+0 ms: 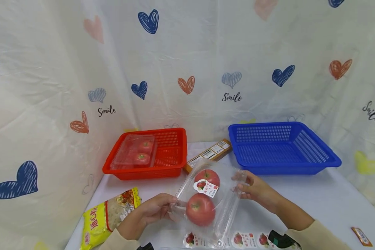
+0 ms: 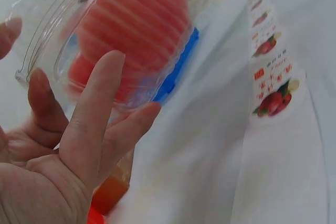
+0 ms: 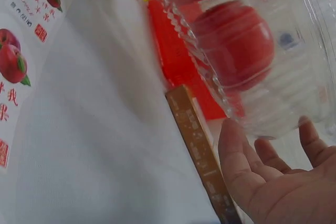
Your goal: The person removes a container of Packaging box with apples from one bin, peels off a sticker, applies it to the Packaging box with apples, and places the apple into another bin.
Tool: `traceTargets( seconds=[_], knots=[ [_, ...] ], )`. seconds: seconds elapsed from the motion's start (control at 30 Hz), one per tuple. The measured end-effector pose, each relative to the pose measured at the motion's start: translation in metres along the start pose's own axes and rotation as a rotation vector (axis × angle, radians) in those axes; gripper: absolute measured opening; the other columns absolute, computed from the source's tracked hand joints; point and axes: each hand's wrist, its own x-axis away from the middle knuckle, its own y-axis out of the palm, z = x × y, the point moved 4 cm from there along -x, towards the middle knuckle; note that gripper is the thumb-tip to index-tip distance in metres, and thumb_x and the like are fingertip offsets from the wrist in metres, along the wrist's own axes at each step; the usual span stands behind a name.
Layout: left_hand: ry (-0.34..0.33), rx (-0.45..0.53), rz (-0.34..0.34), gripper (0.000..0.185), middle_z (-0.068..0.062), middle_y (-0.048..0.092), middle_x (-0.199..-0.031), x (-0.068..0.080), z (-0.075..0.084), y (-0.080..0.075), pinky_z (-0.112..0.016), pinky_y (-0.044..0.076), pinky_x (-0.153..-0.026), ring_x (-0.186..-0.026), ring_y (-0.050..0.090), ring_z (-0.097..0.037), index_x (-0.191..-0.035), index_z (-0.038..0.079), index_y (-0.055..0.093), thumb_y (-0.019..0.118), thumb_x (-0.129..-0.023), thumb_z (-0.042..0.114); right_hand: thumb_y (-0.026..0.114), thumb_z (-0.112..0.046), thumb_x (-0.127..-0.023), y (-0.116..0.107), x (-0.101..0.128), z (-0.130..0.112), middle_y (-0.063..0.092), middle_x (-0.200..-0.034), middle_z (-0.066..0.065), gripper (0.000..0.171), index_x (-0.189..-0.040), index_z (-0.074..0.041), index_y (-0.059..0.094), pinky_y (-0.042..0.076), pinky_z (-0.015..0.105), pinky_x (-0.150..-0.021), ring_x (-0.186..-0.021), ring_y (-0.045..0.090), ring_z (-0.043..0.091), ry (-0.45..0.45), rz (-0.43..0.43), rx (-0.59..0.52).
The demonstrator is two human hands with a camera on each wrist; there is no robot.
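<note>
A clear plastic fruit box [image 1: 226,175] is held tilted above the table in the head view. Two red apples, an upper one [image 1: 203,173] and a lower one [image 1: 200,209], lie inside, and a white apple sticker [image 1: 207,188] overlaps them on the lid. At the box's left end, my left hand [image 1: 156,210] grips the edge. My right hand [image 1: 257,191] holds the opposite end by thumb and fingertips. Through the ribbed box wall [image 2: 134,30], the apples look blurred in the left wrist view. The right wrist view shows fingertips [image 3: 233,135] right at the box's rim.
A red basket [image 1: 168,172] at back left contains another apple box [image 1: 122,156]. A blue basket [image 1: 284,168] stands at back right, with a long brown carton [image 1: 223,146] between them. A yellow food bag [image 1: 95,222] lies left; a sticker strip [image 1: 243,239] runs along the front.
</note>
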Motion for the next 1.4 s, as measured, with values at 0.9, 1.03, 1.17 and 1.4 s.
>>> traceTargets(
  seconds=[0.9,1.03,1.17,1.4],
  knots=[
    [0.092,0.144,0.314,0.044,-0.011,0.063,-0.095,-0.008,0.027,0.044,-0.043,0.046,-0.078,-0.087,0.062,-0.024,-0.107,-0.003,0.055,0.058,-0.084,0.034,0.056,-0.046,-0.083,0.022,-0.003,-0.052,0.022,-0.139,0.022,0.083,-0.142,-0.011,0.011,0.050,0.050,-0.066,-0.111,0.042,0.046,0.179,0.074,0.208],
    [0.085,0.179,0.297,0.042,-0.013,0.062,-0.096,-0.012,0.024,0.047,-0.045,0.046,-0.079,-0.090,0.060,-0.027,-0.105,-0.004,0.057,0.059,-0.084,0.033,0.059,-0.044,-0.081,0.022,-0.004,-0.054,0.023,-0.138,0.024,0.085,-0.142,-0.011,0.009,0.049,0.051,-0.066,-0.111,0.042,0.045,0.201,0.063,0.219],
    [0.071,0.176,0.286,0.042,-0.015,0.061,-0.100,-0.016,0.021,0.050,-0.045,0.046,-0.079,-0.092,0.059,-0.028,-0.106,-0.003,0.057,0.060,-0.084,0.032,0.064,-0.043,-0.078,0.022,-0.007,-0.054,0.020,-0.138,0.024,0.090,-0.141,-0.011,0.008,0.048,0.052,-0.070,-0.110,0.044,0.043,0.206,0.080,0.192],
    [0.037,0.109,0.306,0.047,-0.013,0.059,-0.103,-0.019,0.018,0.056,-0.045,0.047,-0.077,-0.091,0.060,-0.026,-0.110,-0.002,0.056,0.060,-0.082,0.035,0.069,-0.034,-0.076,0.023,-0.012,-0.050,0.037,-0.124,0.018,0.071,-0.125,-0.003,0.028,0.049,0.047,-0.072,-0.105,0.050,0.037,0.176,0.174,0.085]
  ],
)
